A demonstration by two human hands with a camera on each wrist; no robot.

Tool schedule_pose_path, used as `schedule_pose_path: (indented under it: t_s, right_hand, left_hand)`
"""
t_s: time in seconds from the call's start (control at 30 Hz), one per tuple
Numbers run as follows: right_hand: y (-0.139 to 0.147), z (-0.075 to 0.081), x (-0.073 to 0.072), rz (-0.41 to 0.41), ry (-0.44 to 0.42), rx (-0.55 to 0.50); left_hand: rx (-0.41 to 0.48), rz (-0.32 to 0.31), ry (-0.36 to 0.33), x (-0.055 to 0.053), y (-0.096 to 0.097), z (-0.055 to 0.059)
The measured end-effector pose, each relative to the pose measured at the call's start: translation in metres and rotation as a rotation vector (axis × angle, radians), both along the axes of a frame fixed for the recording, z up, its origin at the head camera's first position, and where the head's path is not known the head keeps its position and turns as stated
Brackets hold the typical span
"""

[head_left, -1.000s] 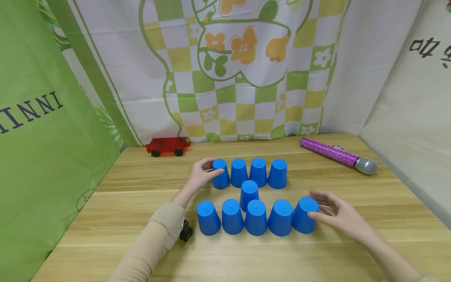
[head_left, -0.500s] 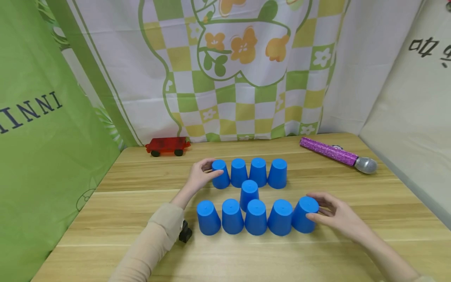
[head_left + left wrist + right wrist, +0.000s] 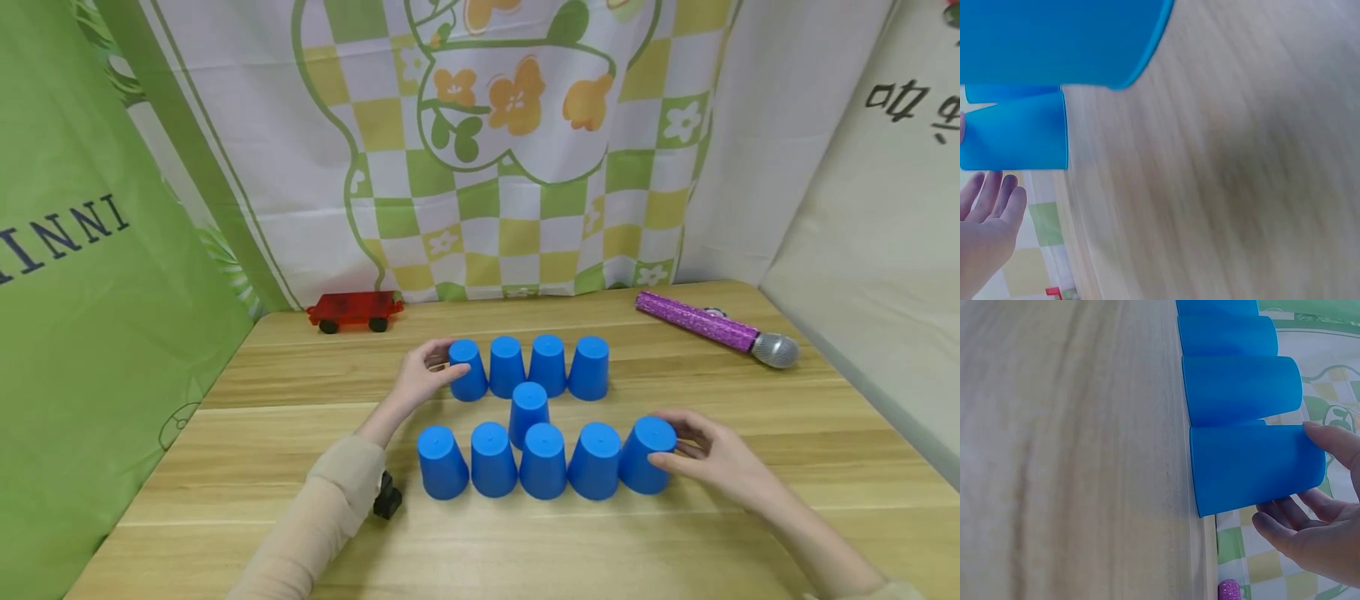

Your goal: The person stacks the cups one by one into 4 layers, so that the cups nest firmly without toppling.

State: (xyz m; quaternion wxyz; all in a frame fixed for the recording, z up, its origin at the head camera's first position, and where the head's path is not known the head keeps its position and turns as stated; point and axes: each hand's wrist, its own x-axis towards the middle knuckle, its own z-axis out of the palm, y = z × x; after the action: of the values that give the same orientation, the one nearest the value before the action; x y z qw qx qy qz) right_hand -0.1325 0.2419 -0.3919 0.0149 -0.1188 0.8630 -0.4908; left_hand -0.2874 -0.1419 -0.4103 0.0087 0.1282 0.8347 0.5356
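Note:
Blue cups stand upside down in two rows, with a single blue cup point(image 3: 529, 417) between the rows. My left hand point(image 3: 422, 375) holds the leftmost cup of the back row point(image 3: 468, 379), thumb on its near side and fingers at its left side, partly hidden behind it. In the left wrist view those fingers point(image 3: 1004, 197) are nearly straight at the cup's edge. My right hand point(image 3: 716, 458) holds the rightmost cup of the front row point(image 3: 647, 458). Its thumb point(image 3: 1329, 437) lies on the near face; the fingers curve along the right side and go behind.
A red toy wagon point(image 3: 356, 312) is at the back left of the wooden table point(image 3: 525, 550). To the back right lies a purple glitter microphone point(image 3: 712, 327). A small black object point(image 3: 387, 497) sits beside the left sleeve. Printed curtains point(image 3: 517, 208) hang behind the table.
The right hand has shifted slightly left, its thumb further onto the cup. Otherwise the cups and the left hand keep their places; the head view has drifted a little.

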Motion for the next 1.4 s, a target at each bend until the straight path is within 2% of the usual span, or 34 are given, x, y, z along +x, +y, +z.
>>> schedule_pose_path:
  t_s: [0.17, 0.4, 0.57, 0.73, 0.9, 1.1, 1.23, 1.4]
  right_hand:
    - [-0.001, 0.000, 0.000, -0.010, 0.010, 0.013]
    - [-0.001, 0.000, -0.001, -0.030, -0.027, 0.034]
    - [0.000, 0.003, -0.003, -0.048, -0.051, 0.036]
    - [0.004, 0.011, -0.008, -0.075, -0.054, 0.056]
    - [0.010, 0.023, -0.020, -0.121, -0.017, 0.101]
    - [0.013, 0.039, -0.040, -0.192, 0.040, 0.118]
    - [0.010, 0.049, -0.054, -0.232, 0.074, 0.090]
    - [-0.002, 0.062, -0.074, -0.250, 0.068, 0.034]
  left_hand:
    - [-0.001, -0.003, -0.008, 0.004, -0.012, 0.004]
    - [0.028, 0.046, -0.011, 0.016, -0.033, 0.011]
    - [0.052, 0.083, -0.035, 0.030, -0.050, 0.018]
    - [0.022, 0.088, 0.041, 0.049, -0.069, 0.026]
    - [0.041, 0.072, 0.117, 0.072, -0.083, 0.033]
    - [0.050, 0.090, 0.163, 0.095, -0.089, 0.037]
    - [0.003, 0.112, 0.169, 0.109, -0.086, 0.039]
    - [-0.043, 0.133, 0.195, 0.123, -0.076, 0.040]
